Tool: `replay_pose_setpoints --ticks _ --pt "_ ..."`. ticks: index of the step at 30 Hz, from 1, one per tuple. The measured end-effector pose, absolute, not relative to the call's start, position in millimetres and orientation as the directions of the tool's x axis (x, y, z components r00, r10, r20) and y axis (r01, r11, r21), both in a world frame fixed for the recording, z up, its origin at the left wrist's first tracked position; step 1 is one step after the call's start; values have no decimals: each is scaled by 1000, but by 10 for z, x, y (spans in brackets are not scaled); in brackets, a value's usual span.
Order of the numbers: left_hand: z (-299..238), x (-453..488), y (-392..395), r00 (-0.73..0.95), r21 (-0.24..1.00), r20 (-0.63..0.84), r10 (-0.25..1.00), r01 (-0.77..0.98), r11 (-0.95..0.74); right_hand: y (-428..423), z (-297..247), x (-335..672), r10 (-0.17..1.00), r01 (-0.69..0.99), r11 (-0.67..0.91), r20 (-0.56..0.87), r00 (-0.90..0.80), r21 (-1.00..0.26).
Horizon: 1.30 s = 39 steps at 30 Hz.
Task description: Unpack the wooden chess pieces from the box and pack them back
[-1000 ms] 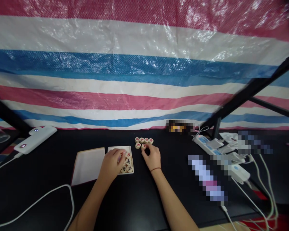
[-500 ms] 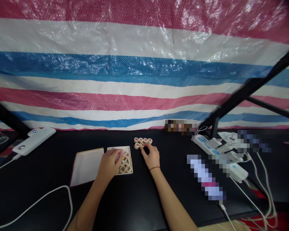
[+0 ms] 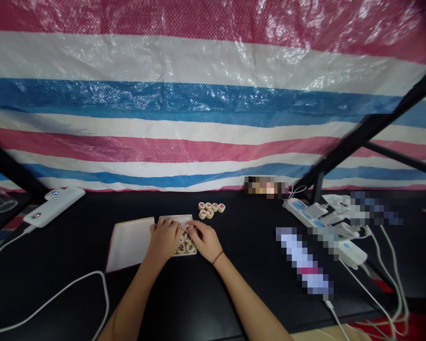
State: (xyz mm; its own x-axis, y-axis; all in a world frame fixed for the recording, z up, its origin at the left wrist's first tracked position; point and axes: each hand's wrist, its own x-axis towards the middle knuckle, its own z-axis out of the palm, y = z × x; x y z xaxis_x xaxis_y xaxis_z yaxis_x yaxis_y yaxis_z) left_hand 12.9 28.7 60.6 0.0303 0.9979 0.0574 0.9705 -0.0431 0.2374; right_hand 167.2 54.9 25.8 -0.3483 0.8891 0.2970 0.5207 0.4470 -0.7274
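My left hand (image 3: 166, 237) lies palm down over the left part of a shallow white box (image 3: 185, 254), fingers spread and partly bent, hiding much of its contents. Round Chinese chess pieces (image 3: 190, 247) with dark characters show in the box. At the box's right side, my right hand (image 3: 206, 241) has its thumb and index finger closed on a chess piece (image 3: 188, 228), which they partly cover. Beyond the box, several red-lettered chess pieces (image 3: 208, 206) sit on the black table in two rows, the back row longer. Both hands are apart from these rows.
The open box lid (image 3: 131, 244) lies left of the box. A white power bank (image 3: 55, 207) with a cable is at far left. On the right are a power strip (image 3: 301, 214) with plugs and cables, and a blurred-out device (image 3: 303, 260). Striped sheeting (image 3: 184, 151) hangs behind.
My right hand has left the second row of pieces and come back toward me and left, to the box. A red-lettered piece stands where its fingers were. My left hand stays over the box.
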Motion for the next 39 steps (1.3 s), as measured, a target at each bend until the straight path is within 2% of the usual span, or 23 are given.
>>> replay_pose_setpoints --ticks 6,9,12,15,17,21,25,27,32,35,39 --pt "596 125 291 -31 380 77 997 925 -1 553 263 1696 912 493 397 270 -310 -774" --pt "592 121 292 -76 474 185 980 880 -21 532 286 1692 892 479 452 373 -255 -752" --pt "591 141 284 -115 655 247 962 752 -79 507 309 1683 821 464 565 521 -234 -682" --pt "583 181 262 -128 822 161 979 567 -61 491 317 1680 766 431 636 594 -246 -640" --pt "578 209 245 -156 876 86 984 482 -1 488 323 1680 737 421 665 632 -237 -617" --pt "580 264 222 -207 931 45 977 362 34 488 366 1678 713 421 680 675 -189 -601" --pt "585 317 209 -209 980 33 977 201 10 531 409 1771 753 457 629 639 -157 -629" --pt "586 315 206 -248 993 12 969 115 17 594 387 1898 784 540 550 616 -73 -637" --pt "554 223 252 -363 999 -30 931 2 33 800 190 2279 868 735 208 468 165 -645" --pt "494 184 293 -373 999 -39 927 -33 29 878 62 2366 900 767 138 403 167 -627" --pt "446 203 295 -314 998 -58 948 2 62 916 -6 2333 911 774 192 403 88 -603"
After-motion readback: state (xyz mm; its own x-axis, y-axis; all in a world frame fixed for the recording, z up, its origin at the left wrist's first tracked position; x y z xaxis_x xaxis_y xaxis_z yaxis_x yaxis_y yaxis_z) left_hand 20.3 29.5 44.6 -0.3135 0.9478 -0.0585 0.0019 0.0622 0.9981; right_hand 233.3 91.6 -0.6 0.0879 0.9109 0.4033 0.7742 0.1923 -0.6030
